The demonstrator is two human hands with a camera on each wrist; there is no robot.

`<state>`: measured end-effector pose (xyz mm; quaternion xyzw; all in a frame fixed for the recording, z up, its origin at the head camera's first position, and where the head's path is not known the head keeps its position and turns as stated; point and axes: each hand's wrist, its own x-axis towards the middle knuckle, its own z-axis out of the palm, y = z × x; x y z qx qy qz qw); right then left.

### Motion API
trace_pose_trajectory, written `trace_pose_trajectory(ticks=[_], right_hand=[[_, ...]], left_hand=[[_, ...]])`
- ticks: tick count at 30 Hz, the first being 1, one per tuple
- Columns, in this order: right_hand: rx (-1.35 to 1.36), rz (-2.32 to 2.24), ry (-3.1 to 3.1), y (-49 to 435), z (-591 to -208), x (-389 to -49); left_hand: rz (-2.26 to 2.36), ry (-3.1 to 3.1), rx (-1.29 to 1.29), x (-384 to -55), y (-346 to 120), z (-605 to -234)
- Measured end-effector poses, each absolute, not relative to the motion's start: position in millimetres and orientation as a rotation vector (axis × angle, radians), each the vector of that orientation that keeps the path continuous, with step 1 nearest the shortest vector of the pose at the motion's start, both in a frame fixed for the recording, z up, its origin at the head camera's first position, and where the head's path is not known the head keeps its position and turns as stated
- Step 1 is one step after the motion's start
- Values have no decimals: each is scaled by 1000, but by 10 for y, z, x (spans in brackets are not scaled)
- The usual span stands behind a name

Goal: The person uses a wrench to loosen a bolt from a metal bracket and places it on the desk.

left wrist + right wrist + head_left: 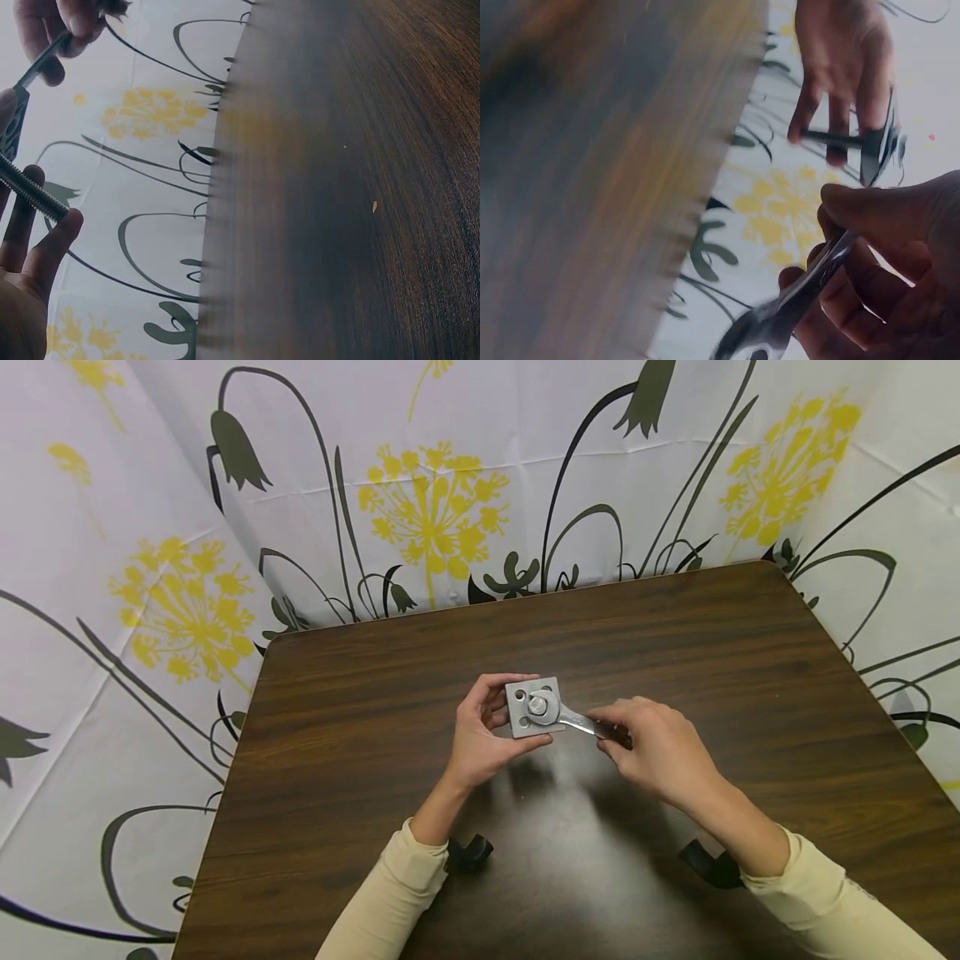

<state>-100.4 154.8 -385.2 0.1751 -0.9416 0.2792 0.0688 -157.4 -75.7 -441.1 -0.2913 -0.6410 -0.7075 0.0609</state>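
My left hand [480, 739] holds a square grey metal plate [516, 710] with corner holes by its edges, fingers above and thumb below. A bolt [537, 703] goes through the plate's middle. Its long threaded shaft [34, 191] sticks out behind, and a fingertip of the left hand touches the shaft's far end. In my right hand [663, 747] is a silver wrench [577, 721], pinched between thumb and fingers along its handle. The wrench's ring end sits around the bolt at the plate's face, while its other end [761, 330] extends past the right hand.
Both hands are raised over a dark wood-grain table [360, 710]. A white curtain [480, 410] with yellow and grey flowers hangs behind and beside it. Black wrist-camera parts [472, 853] show under both forearms.
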Motion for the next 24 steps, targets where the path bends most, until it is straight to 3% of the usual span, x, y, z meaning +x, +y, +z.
trace_pose_trajectory(ticks=[6,24], right_hand=[[591,533,-2675,1615,-3754,-1201],[973,210,-2373,1464,-3561,-1816]], left_hand=[[-2166,-1947,-890,-1571,-754,-4409],[-2136,-2053,-910,-1506,-738,-4234]])
